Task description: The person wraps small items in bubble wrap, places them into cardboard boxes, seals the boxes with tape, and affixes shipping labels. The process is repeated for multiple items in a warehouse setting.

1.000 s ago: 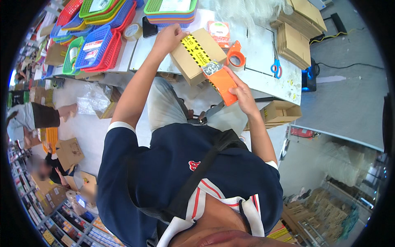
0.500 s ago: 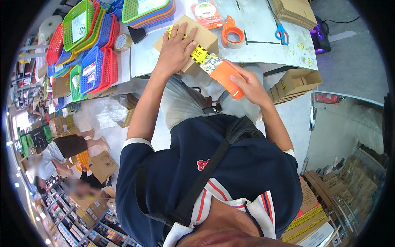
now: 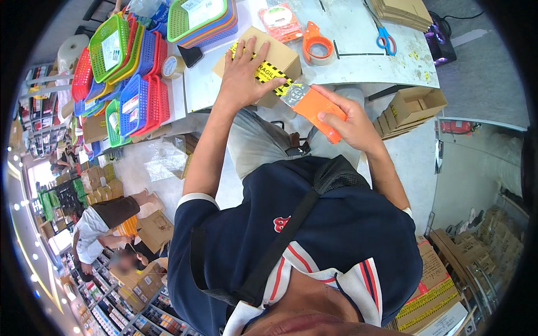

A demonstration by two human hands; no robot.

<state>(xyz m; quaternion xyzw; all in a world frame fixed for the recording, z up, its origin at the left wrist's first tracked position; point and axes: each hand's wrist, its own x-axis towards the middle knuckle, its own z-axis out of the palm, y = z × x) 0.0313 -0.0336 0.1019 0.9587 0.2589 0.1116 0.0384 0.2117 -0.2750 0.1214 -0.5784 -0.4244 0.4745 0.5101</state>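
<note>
A small brown cardboard box (image 3: 284, 57) sits at the near edge of the white table. Across its top runs a strip of yellow-and-black printed tape (image 3: 263, 71). My left hand (image 3: 242, 78) lies on the box and tape with its fingers spread, its thumb along the strip. At the box's near right corner, the strip leads to an orange tape dispenser (image 3: 318, 109). My right hand (image 3: 348, 124) grips that dispenser, which is tilted toward the box. The roll inside is mostly hidden.
An orange tape dispenser (image 3: 318, 45) lies right of the box, near blue-handled scissors (image 3: 385, 42). Stacked plastic baskets (image 3: 134, 103) stand at the left, beside a tape roll (image 3: 172, 67) and a black phone (image 3: 192, 56). Open cartons (image 3: 412, 109) stand right of the table. Two people are beyond, lower left.
My left thumb has stretched out along the tape toward the dispenser. My right hand still grips the dispenser at the box's corner. The whole view has shifted slightly.
</note>
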